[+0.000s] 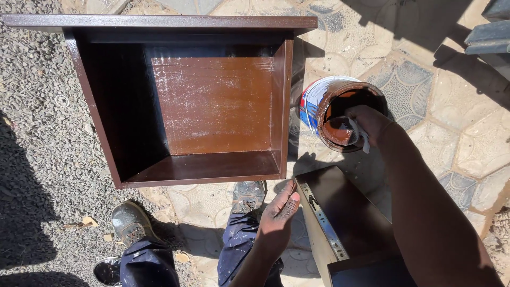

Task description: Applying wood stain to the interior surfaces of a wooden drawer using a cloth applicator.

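Inside the tilted paint can (319, 103), a pale rag (357, 135) is seemingly pinched by the right hand (369, 121), the left hand (280, 215) is held open beside a dark drawer (350, 212).

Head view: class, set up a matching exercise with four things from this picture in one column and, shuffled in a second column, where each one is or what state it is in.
Column one:
1. drawer box
2. paint tin
3. right hand
4. left hand

Column two:
A. open, empty, above the knees
B. lying on the ground, brown-coated inside
C. dipping a pale cloth into the tin
D. tilted, holding brown paint

Pairs: 1-B, 2-D, 3-C, 4-A
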